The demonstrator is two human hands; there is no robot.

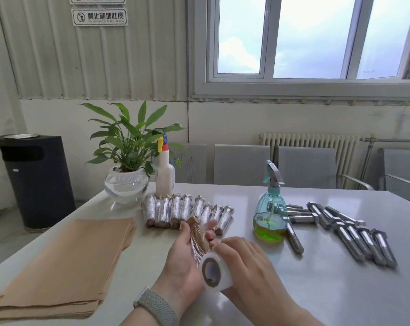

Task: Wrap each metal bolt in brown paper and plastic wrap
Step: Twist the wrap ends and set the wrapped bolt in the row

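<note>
My left hand (184,257) holds a bolt wrapped in brown paper (198,234), its fingers and thumb curled round it, with clear film over part of it. My right hand (244,262) grips a white roll of plastic wrap (214,271) pressed against the near end of that bolt. A row of several wrapped bolts (187,209) lies just beyond my hands. Several bare metal bolts (354,234) lie on the right of the table. A stack of brown paper sheets (65,264) lies at the left.
A blue-green spray bottle with green liquid (271,208) stands between the wrapped and bare bolts. A potted plant in a glass bowl (127,165) and a white spray bottle (165,171) stand at the table's far edge (246,185). Grey chairs (306,167) and a dark bin (35,180) stand beyond.
</note>
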